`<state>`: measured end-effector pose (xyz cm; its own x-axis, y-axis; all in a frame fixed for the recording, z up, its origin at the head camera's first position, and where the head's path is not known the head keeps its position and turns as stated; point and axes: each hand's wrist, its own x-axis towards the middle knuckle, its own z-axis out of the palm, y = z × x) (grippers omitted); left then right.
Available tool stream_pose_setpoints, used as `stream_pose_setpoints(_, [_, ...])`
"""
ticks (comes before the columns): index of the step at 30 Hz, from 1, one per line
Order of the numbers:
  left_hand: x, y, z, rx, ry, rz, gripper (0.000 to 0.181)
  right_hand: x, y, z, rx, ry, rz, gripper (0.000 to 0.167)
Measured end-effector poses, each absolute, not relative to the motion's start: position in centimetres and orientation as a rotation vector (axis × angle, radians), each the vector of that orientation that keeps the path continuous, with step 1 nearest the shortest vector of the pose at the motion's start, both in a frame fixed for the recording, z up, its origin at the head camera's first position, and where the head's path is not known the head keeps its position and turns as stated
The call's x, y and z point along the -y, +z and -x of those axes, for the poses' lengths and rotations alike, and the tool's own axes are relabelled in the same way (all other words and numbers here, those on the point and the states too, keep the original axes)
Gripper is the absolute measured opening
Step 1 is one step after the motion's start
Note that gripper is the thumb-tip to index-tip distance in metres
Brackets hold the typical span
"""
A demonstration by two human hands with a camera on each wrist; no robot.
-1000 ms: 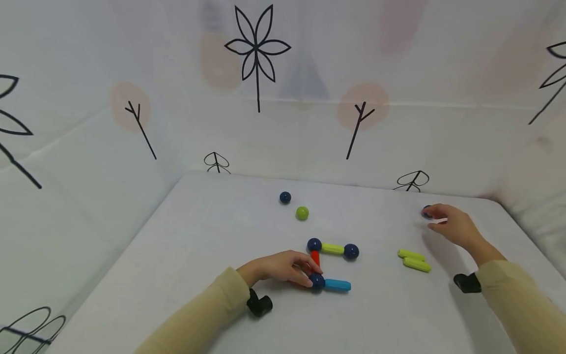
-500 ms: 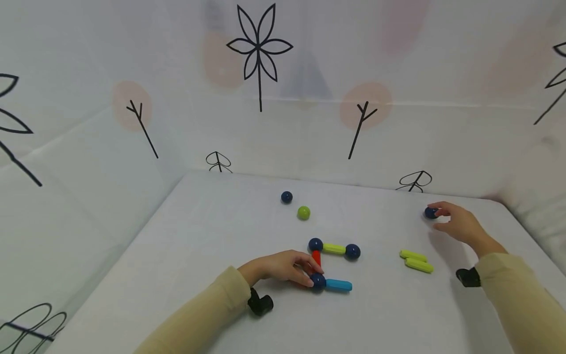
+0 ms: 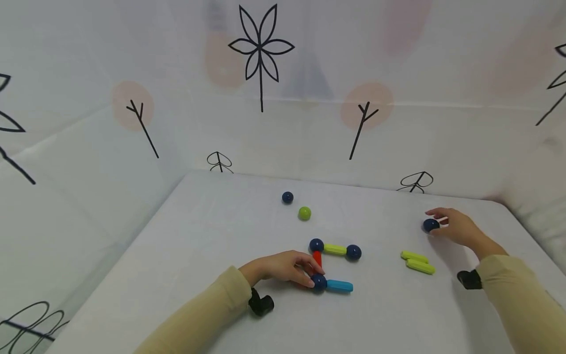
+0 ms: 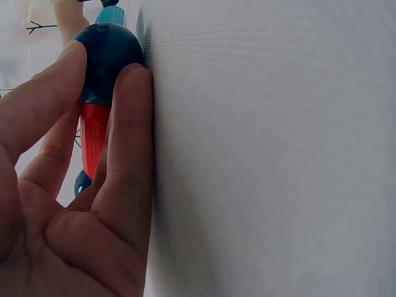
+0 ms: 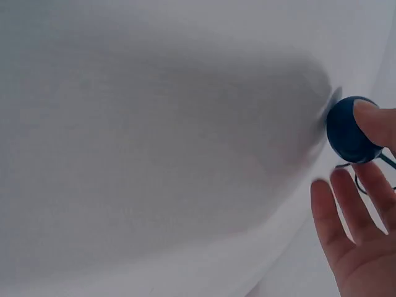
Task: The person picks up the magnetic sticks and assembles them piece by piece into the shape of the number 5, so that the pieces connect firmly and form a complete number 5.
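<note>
Left grip [image 3: 285, 266] pinches the near navy ball [image 3: 319, 282], w/ red rod [image 4: 93, 139] + blue rod [image 3: 339, 286] apparently plugged in; a twist there could prob. pop a joint. Right grip [image 3: 460, 230] has thumb + fingertip pinching the loose navy ball [image 3: 431, 225], other fingers spread, so a lopsided squeeze may send it rolling. Two lime rods [image 3: 420, 267] lie btwn the grips, closer to the right one; a low sweep inward could knock them.
</note>
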<state>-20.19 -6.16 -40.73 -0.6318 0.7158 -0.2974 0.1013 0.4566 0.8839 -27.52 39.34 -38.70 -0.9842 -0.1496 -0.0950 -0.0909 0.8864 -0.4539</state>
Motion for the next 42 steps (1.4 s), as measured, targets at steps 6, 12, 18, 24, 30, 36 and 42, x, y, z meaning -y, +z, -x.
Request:
stream_pose_setpoints(6, [6.1, -40.9, 20.2, -2.024, 1.178, -0.689, 0.029, -39.1, -39.0, 26.8, -2.877, -0.684, 0.243, 0.044])
stream_pose_setpoints(12, [6.1, -41.0, 20.2, -2.034, 1.168, -0.703, 0.029, -37.9, -38.7, 25.6, -2.898, -0.708, 0.286, 0.040])
stream_pose_setpoints(18, [6.2, -41.1, 20.2, -2.040, 1.160, -0.706, 0.029, -36.4, -38.6, 24.4, -2.917, -0.743, 0.362, 0.039])
stream_pose_setpoints(24, [6.3, -41.0, 20.2, -2.045, 1.152, -0.718, 0.029, -34.8, -38.7, 23.1, -2.921, -0.789, 0.388, 0.038])
stream_pose_setpoints(30, [6.3, -41.1, 20.2, -2.050, 1.146, -0.714, 0.028, -33.4, -38.7, 21.8, -2.922, -0.831, 0.463, 0.039])
stream_pose_setpoints(36, [6.1, -41.1, 20.1, -2.037, 1.159, -0.695, 0.029, -32.2, -38.9, 20.6, -2.951, -0.872, 0.562, 0.037])
stream_pose_setpoints(42, [6.1, -41.1, 20.0, -2.037, 1.162, -0.687, 0.028, -31.1, -38.9, 19.7, -2.939, -0.933, 0.642, 0.037])
